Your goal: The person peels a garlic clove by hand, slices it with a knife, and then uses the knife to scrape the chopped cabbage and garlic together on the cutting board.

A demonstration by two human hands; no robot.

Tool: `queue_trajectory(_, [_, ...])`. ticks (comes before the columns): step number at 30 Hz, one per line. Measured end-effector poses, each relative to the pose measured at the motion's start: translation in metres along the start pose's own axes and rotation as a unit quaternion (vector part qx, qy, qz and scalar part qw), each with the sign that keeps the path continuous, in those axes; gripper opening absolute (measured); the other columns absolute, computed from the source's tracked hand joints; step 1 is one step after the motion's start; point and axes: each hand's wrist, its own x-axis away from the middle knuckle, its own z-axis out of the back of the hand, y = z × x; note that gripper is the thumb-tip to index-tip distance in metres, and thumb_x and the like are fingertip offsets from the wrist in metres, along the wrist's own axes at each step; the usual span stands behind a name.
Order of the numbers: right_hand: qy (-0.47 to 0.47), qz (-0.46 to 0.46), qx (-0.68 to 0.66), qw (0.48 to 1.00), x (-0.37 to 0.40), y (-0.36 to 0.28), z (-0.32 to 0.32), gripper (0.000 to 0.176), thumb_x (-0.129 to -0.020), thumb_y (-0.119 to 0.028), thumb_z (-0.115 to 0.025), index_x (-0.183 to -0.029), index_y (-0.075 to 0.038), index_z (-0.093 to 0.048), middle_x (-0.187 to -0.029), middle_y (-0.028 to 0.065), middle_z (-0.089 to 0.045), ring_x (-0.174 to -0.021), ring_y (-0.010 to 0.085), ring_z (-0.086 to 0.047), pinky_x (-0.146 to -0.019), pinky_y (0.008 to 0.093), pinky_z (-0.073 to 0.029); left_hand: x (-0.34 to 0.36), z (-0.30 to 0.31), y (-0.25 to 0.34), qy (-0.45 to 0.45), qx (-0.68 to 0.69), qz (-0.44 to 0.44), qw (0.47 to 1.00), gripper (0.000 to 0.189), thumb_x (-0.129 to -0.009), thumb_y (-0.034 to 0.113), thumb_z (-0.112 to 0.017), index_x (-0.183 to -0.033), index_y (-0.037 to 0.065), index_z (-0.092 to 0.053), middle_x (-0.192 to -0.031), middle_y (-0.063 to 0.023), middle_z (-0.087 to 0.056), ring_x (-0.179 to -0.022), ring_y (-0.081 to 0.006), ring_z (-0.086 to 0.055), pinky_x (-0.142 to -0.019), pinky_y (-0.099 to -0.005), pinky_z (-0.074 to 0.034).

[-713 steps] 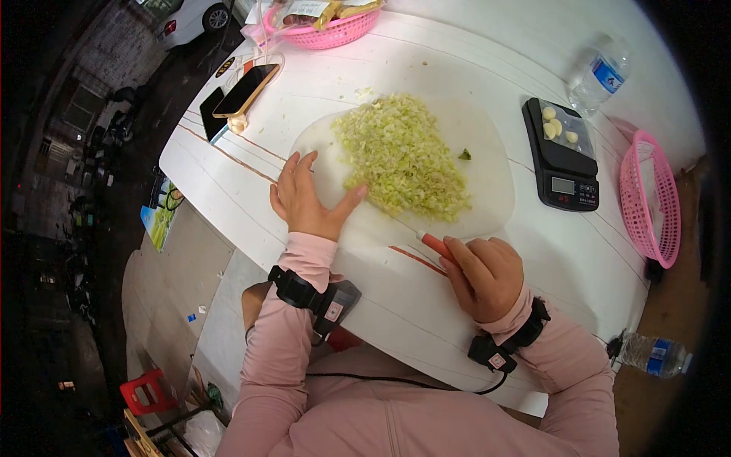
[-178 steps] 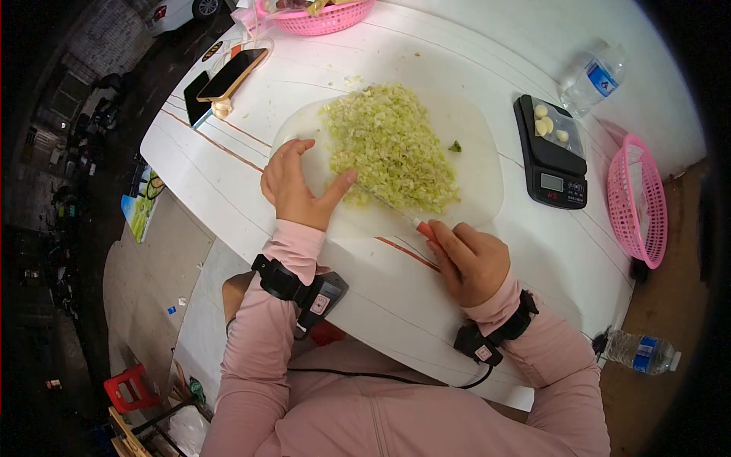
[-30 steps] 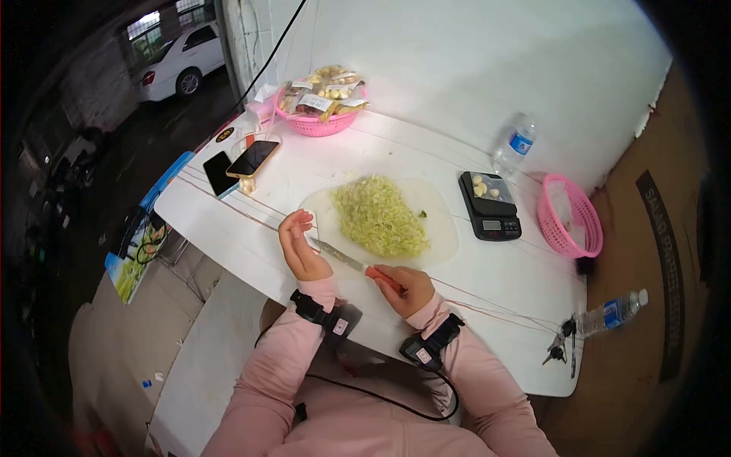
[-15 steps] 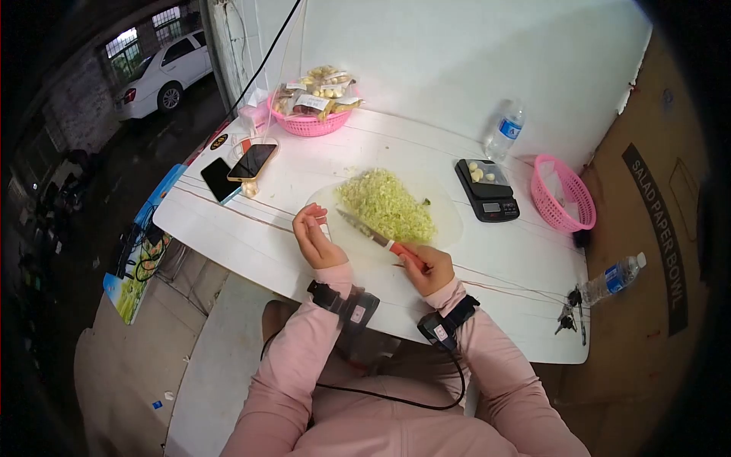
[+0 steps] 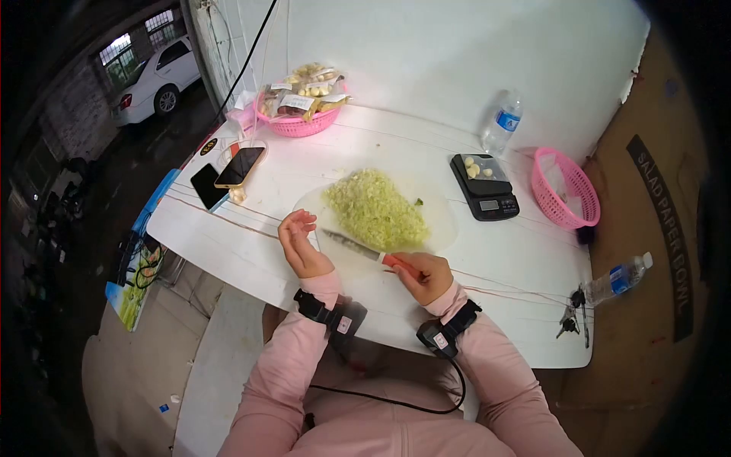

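A heap of finely chopped pale green vegetable point(image 5: 377, 209) lies on a whitish, see-through cutting board point(image 5: 442, 238). My right hand point(image 5: 426, 276) is closed around the red handle of a knife point(image 5: 354, 244). The blade points left along the near side of the heap, with green bits stuck on it. My left hand point(image 5: 303, 247) is raised at the board's left edge, palm turned up and fingers loosely curled. Nothing shows in it, and it is apart from the blade tip.
Behind stands a pink basket of bagged goods point(image 5: 301, 122). Two phones point(image 5: 241, 167) lie at left. A black scale point(image 5: 485, 194) holds a bag of garlic cloves. Further right are a pink basket point(image 5: 563, 186), water bottles point(image 5: 502, 126), keys point(image 5: 568, 321) and a cardboard box point(image 5: 632, 305).
The knife blade has come down and left to the near side of the heap. My left hand has shifted slightly left. The whole view has moved a little.
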Motion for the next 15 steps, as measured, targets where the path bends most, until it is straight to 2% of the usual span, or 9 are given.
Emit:
queue_trajectory(4, [-0.044, -0.016, -0.005, 0.999, -0.003, -0.007, 0.001, 0.024, -0.088, -0.012, -0.066, -0.111, -0.004, -0.07, -0.076, 0.0142, -0.065, -0.061, 0.027, -0.061, -0.057, 0.0361, -0.047, 0.001, 0.0, -0.001, -0.006, -0.017, 0.008, 1.0, 0.035, -0.106, 0.03, -0.036, -0.113, 0.002, -0.055, -0.103, -0.0087, -0.059, -0.094, -0.0176, -0.056, -0.087, -0.0321, -0.044])
queue_trajectory(6, [-0.006, -0.089, 0.027, 0.996, -0.002, 0.003, -0.003, 0.025, -0.089, -0.012, -0.065, -0.112, -0.004, -0.07, -0.075, 0.0148, -0.065, -0.062, 0.0268, -0.062, -0.057, 0.0358, -0.047, 0.001, 0.0, -0.001, -0.006, -0.016, 0.009, 1.0, 0.034, -0.106, 0.029, -0.036, -0.113, 0.002, -0.055, -0.103, -0.0086, -0.059, -0.094, -0.0177, -0.056, -0.087, -0.0321, -0.044])
queue_trajectory(10, [0.042, -0.037, 0.002, 0.998, -0.001, 0.004, 0.0, 0.024, -0.088, -0.011, -0.066, -0.111, -0.004, -0.07, -0.073, 0.0142, -0.064, -0.06, 0.0254, -0.06, -0.057, 0.0332, -0.047, 0.0, -0.003, -0.007, 0.002, -0.013, 0.021, 1.0, 0.032, -0.106, 0.028, -0.038, -0.111, 0.002, -0.056, -0.102, -0.0085, -0.06, -0.094, -0.0182, -0.057, -0.086, -0.0326, -0.044])
queue_trajectory(15, [0.021, -0.014, -0.038, 0.999, 0.002, -0.005, 0.003, 0.024, -0.088, -0.009, -0.067, -0.111, -0.003, -0.07, -0.076, 0.0144, -0.066, -0.059, 0.0239, -0.059, -0.057, 0.031, -0.047, -0.005, 0.0, -0.017, 0.008, -0.009, 0.03, 0.999, 0.033, -0.106, 0.028, -0.038, -0.11, 0.001, -0.056, -0.104, -0.0092, -0.061, -0.094, -0.019, -0.058, -0.086, -0.033, -0.044])
